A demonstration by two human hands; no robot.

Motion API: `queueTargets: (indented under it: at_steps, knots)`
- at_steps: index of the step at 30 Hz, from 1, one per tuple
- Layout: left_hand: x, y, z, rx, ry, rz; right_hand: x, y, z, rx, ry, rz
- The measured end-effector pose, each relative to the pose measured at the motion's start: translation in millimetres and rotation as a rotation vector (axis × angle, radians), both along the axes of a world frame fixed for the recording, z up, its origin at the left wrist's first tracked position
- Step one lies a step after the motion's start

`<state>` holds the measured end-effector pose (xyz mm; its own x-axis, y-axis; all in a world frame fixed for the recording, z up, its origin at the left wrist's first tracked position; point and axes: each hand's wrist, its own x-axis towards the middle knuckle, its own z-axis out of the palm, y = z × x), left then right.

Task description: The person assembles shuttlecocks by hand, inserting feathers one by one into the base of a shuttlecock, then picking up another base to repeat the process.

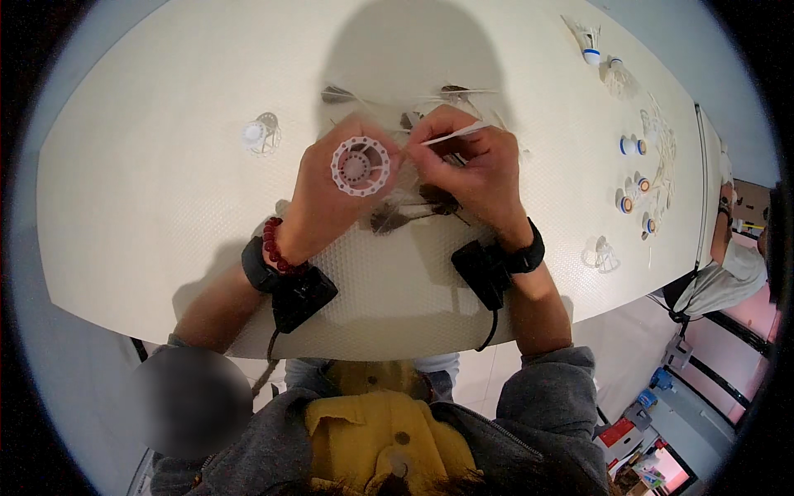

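My left hand (318,186) is closed round a white plastic shuttlecock skirt (335,166), a round cage whose holed rim faces up. Its fingertips meet those of my right hand (488,178) near the middle of the table. Between thumb and fingers of the right hand is a thin white feather shaft (455,134), slanting up to the right. Whether its tip touches the skirt, I cannot tell. Below the hands lie dark feathers (389,218), partly hidden by them. Another dark feather (335,95) with a pale shaft lies beyond the left hand, and one more feather (454,93) beyond the right.
On the white table (165,207), another white skirt (261,134) stands at left and a further one (600,255) at right. Several blue-banded cork bases (625,204) and loose white shafts (664,165) lie far right, with a shuttlecock (590,51) behind. Another person (728,273) is beyond the right edge.
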<state>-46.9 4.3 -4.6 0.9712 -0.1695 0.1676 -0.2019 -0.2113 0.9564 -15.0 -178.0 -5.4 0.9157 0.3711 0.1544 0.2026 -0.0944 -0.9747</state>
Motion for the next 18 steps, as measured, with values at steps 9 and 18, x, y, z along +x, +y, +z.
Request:
queueTargets:
  at_steps: [9, 18]
  knots:
    - [-1, -1, -11, 0.082, -0.19, -0.052, 0, -3, 12, 0.054, 0.034, -0.074]
    - [1, 1, -9, 0.208, -0.198, -0.165, -1, 0, 12, 0.071, -0.053, -0.088]
